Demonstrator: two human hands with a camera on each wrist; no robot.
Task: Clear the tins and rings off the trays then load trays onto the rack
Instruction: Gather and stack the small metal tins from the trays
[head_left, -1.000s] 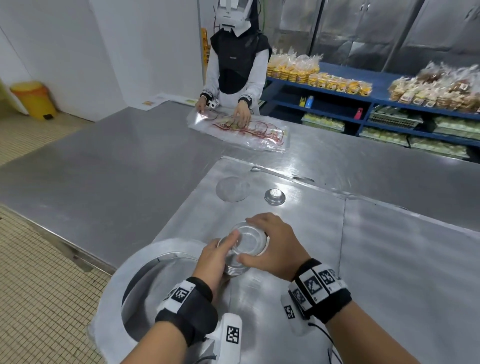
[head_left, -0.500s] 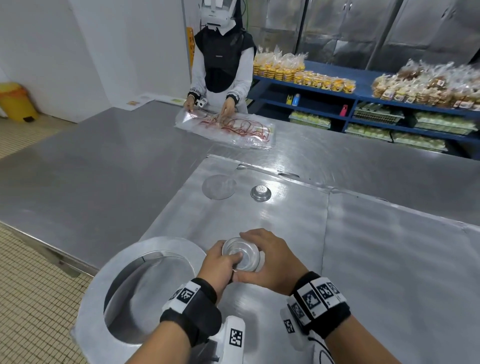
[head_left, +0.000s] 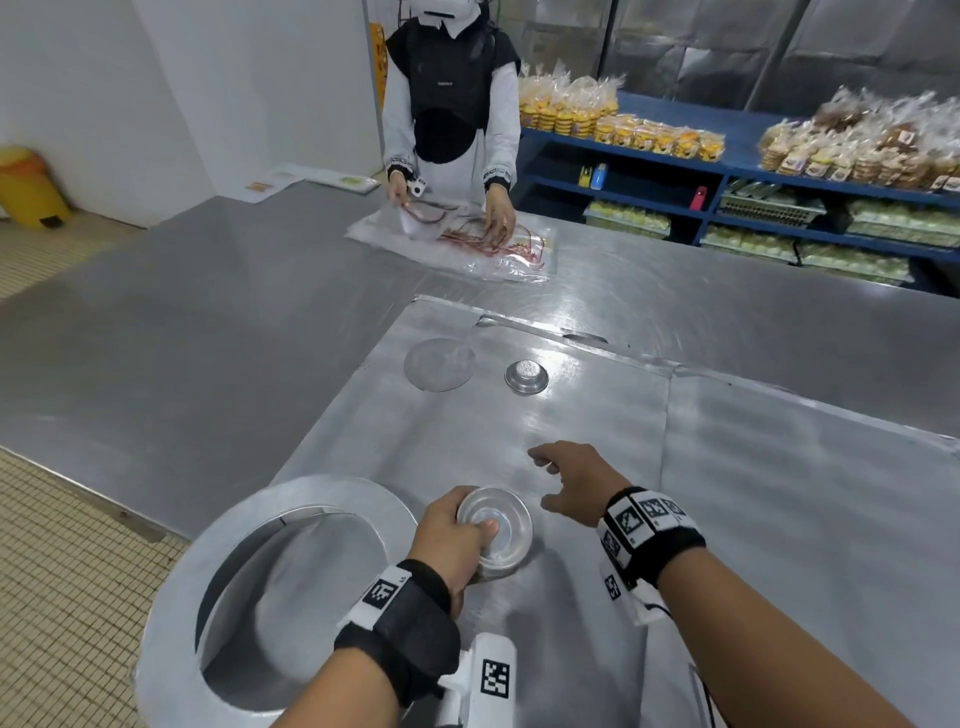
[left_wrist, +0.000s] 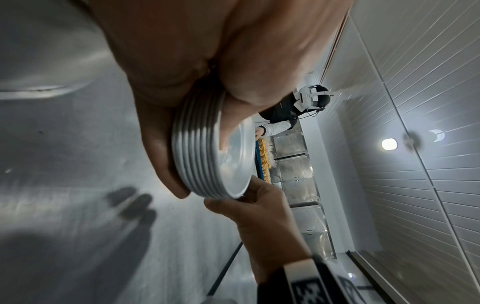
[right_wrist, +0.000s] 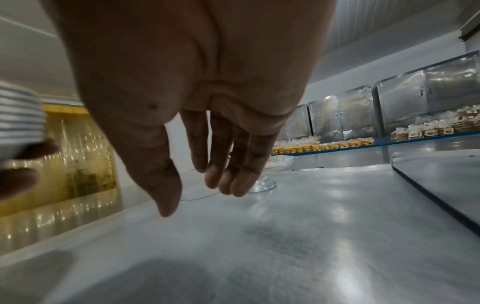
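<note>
You are clearing tins: your left hand (head_left: 451, 530) is pinching the tin stack (head_left: 494, 526); your right hand (head_left: 574, 480), fingers spread, is reaching toward the last tin (head_left: 526, 377) at 12 o'clock.

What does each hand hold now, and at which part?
The left hand grips a stack of tins by its rim, thumb inside the top tin, fingers around the side. The right hand holds nothing.

Tin (head_left: 526, 378) right of ring (head_left: 439, 364)
</note>
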